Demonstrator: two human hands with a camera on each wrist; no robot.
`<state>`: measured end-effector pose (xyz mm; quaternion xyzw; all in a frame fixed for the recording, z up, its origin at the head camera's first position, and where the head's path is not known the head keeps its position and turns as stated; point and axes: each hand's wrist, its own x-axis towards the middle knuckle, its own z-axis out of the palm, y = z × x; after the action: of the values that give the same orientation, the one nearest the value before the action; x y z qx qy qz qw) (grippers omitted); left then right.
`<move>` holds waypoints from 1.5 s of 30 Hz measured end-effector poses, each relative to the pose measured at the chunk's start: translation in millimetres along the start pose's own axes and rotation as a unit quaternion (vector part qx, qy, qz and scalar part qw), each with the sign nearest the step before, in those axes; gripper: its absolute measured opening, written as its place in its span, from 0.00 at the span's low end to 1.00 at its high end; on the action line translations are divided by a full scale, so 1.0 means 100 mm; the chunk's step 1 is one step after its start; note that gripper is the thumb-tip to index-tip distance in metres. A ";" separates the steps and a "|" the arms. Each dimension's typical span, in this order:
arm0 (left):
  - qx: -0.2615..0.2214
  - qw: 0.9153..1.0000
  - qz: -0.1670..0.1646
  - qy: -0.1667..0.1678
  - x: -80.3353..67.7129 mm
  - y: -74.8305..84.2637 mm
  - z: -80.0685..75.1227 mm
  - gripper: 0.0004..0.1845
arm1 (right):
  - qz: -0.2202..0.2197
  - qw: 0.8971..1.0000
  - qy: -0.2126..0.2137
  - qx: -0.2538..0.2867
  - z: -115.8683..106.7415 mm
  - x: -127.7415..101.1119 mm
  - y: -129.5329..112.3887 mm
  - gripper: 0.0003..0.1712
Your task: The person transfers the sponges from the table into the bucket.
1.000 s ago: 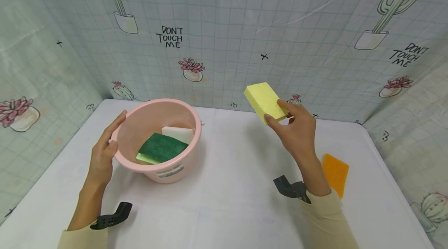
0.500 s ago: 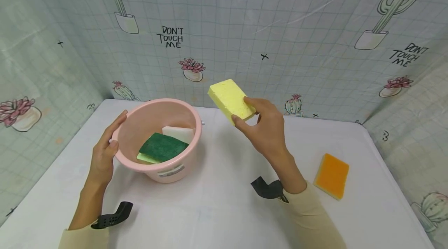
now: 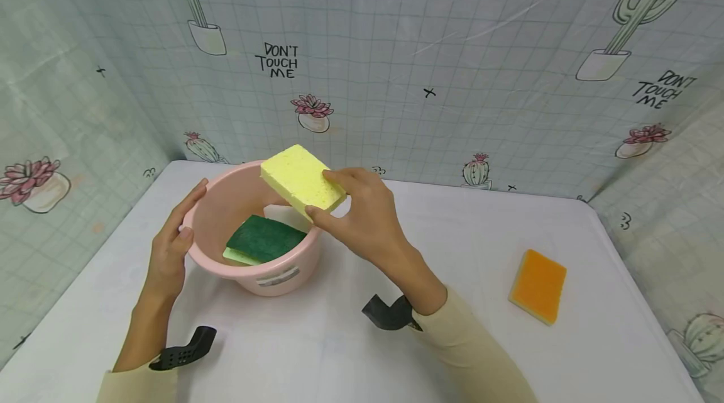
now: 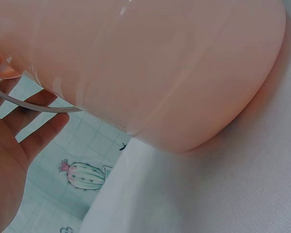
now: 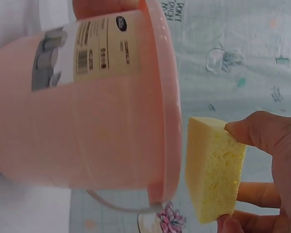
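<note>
My right hand point(image 3: 367, 217) pinches a yellow sponge point(image 3: 300, 176) between thumb and fingers, above the right side of a pink bucket point(image 3: 277, 277). In the right wrist view the sponge point(image 5: 213, 170) shows beyond the bucket's rim point(image 5: 167, 97), tilted, its pitted face showing. My left hand point(image 3: 170, 246) rests against the bucket's left rim, fingers stretched along it. In the left wrist view those fingers point(image 4: 46, 133) reach past the thin grey handle point(image 4: 39, 108). Inside the bucket lie a sponge with a dark green top point(image 3: 266, 238) and a white block point(image 3: 285, 215), partly hidden by the yellow sponge.
An orange-topped sponge point(image 3: 540, 287) lies on the right of the white table point(image 3: 452, 252). A patterned cloth point(image 3: 362, 76) hangs behind the table and along its sides. Each wrist wears a black camera mount point(image 3: 183, 349).
My right hand has carried the yellow sponge leftward from over the table to above the bucket, slightly lower now. My left hand and the bucket have stayed put.
</note>
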<state>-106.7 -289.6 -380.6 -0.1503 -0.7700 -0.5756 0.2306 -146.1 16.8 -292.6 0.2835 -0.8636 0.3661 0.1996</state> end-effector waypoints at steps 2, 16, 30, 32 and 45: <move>0.003 1.000 0.004 -0.001 0.00 0.00 0.00 0.27 | -0.003 1.000 -0.021 -0.002 0.05 0.02 -0.04 0.30; 0.025 1.000 -0.018 0.004 0.00 0.00 0.00 0.27 | -0.012 0.989 -0.145 -0.039 0.33 0.09 -0.32 0.31; 0.028 0.999 -0.024 0.002 -0.01 -0.01 0.00 0.28 | 0.004 0.967 -0.247 -0.057 0.43 0.18 -0.39 0.20; 0.025 0.999 -0.023 0.001 -0.01 0.00 0.00 0.28 | -0.001 0.965 -0.258 -0.054 0.44 0.19 -0.41 0.16; 0.030 0.999 -0.036 0.000 -0.01 0.01 -0.01 0.28 | -0.018 0.951 -0.296 -0.087 0.50 0.21 -0.46 0.19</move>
<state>-104.9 -290.0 -380.0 -0.1152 -0.7916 -0.5606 0.2141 -139.5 -54.0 -290.0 0.3765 -0.9070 0.1858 -0.0346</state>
